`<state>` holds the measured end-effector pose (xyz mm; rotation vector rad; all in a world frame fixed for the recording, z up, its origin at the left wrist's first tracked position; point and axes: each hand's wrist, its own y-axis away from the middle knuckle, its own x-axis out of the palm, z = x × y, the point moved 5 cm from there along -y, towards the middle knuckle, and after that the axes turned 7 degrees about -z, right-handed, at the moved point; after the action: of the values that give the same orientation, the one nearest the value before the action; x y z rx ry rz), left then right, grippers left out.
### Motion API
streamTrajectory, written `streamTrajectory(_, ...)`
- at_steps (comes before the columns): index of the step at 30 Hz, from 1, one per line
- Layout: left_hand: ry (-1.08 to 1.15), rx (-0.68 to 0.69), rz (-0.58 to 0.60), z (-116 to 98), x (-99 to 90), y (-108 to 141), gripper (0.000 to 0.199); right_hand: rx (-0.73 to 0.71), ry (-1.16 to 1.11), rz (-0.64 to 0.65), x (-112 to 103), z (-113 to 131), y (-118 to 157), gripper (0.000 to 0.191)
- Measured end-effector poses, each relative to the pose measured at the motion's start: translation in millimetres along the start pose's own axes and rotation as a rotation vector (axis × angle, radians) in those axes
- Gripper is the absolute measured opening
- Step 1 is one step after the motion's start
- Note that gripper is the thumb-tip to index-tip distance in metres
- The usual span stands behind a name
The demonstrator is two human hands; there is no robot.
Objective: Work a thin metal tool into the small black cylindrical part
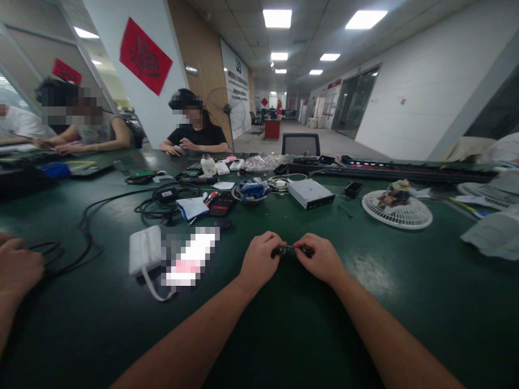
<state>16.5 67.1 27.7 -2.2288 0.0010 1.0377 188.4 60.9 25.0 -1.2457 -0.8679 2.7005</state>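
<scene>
My left hand (pixel 261 260) and my right hand (pixel 317 259) are close together above the dark green table (pixel 357 324), pinching a small black part (pixel 288 250) between their fingertips. The fingers hide most of the part, so I cannot tell what it is. A white power bank (pixel 145 250) with a white cable lies to the left of my hands, beside a pixelated item (pixel 190 256). Both are a short way from my left hand and not touching it.
A silver box (pixel 311 193), a round white fan guard (pixel 396 210), black cables (pixel 162 202) and several small items crowd the table's far half. A person's hand (pixel 18 265) rests at the left edge. Two seated people (pixel 194 127) work across the table.
</scene>
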Motion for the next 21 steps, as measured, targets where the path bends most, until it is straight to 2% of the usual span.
streamTrajectory(4, -0.011, -0.009, -0.019, 0, -1.4, 0, 0.024, 0.014, 0.114, 0.057, 2, 2, 0, 0.014)
streamTrajectory(7, -0.013, -0.021, -0.041, 1, -3.0, 0, 0.026, 0.019, 0.109, 0.093, 2, 5, 0, 0.013)
streamTrajectory(11, -0.025, -0.078, -0.102, 6, -6.3, -1, 0.024, 0.122, 0.147, 0.069, 0, 1, 0, 0.016)
streamTrajectory(14, -0.039, -0.112, -0.116, 9, -6.8, -1, 0.022, 0.179, 0.203, 0.073, 0, -4, -1, 0.025)
streamTrajectory(16, -0.048, -0.128, -0.111, 10, -6.3, -1, 0.022, 0.169, 0.22, 0.106, 1, -4, -2, 0.027)
streamTrajectory(21, -0.047, -0.129, -0.089, 10, -4.4, -1, 0.022, 0.15, 0.285, 0.226, 7, -6, -1, 0.019)
